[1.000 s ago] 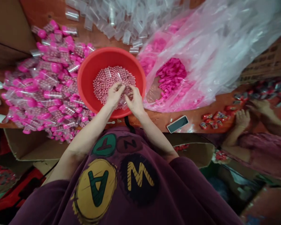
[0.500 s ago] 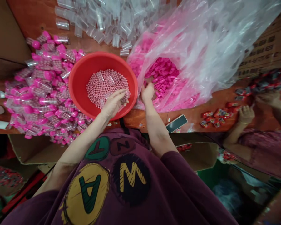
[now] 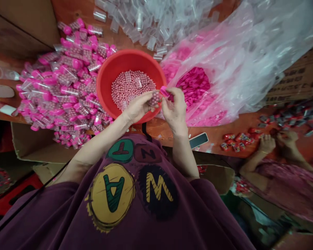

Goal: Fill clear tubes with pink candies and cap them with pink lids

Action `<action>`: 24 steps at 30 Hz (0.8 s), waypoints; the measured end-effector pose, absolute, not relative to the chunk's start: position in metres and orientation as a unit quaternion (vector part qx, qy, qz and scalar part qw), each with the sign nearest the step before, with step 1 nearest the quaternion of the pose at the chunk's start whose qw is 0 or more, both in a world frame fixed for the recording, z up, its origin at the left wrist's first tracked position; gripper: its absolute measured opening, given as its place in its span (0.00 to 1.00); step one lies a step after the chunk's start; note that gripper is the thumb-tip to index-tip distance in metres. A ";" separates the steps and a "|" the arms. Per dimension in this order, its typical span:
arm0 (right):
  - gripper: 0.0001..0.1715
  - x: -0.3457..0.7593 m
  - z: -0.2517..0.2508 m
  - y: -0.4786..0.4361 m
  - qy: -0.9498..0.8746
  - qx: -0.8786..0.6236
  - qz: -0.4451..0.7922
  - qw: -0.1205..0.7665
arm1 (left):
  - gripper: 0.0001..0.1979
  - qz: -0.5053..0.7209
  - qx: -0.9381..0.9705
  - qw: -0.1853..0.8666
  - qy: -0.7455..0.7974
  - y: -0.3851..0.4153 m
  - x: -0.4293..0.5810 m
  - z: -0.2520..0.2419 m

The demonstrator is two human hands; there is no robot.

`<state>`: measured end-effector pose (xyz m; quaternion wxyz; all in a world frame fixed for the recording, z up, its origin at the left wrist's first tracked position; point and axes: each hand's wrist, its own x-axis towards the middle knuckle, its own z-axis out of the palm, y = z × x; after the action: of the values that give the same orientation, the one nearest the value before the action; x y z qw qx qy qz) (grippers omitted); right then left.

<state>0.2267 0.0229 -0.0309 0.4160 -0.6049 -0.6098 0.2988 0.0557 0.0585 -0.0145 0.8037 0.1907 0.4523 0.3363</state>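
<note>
My left hand is closed round a small clear tube filled with pink beads, held over the near rim of the red bowl. My right hand pinches a pink cap right at the tube's open end. The bowl holds many pink beads and a few clear tubes lying among them.
A heap of filled, pink-capped tubes lies left of the bowl. Empty clear tubes are piled behind it. A big plastic bag of pink caps sits to the right. A phone lies near the table edge. Another person's hands handle red packets at right.
My right hand came back from the bag of caps with a pink cap and met the left hand. The left hand lifted the filled tube out of the beads.
</note>
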 end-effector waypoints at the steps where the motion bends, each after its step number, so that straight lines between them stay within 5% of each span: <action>1: 0.20 0.222 -0.023 0.022 -0.634 -0.600 0.289 0.393 | 0.11 0.342 0.189 0.804 0.448 0.056 0.053 -0.012; 9: 0.19 0.194 0.003 0.015 -0.612 -0.597 0.281 0.436 | 0.08 0.375 0.152 0.830 0.385 0.045 0.031 0.003; 24: 0.13 0.183 0.057 0.006 -0.699 -0.563 0.221 0.380 | 0.11 0.448 0.216 0.804 0.325 0.020 0.027 0.023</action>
<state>0.1827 0.0060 0.0565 0.3800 -0.5635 -0.6995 0.2210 0.0270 0.0201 0.0232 0.8043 0.2158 0.3247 0.4484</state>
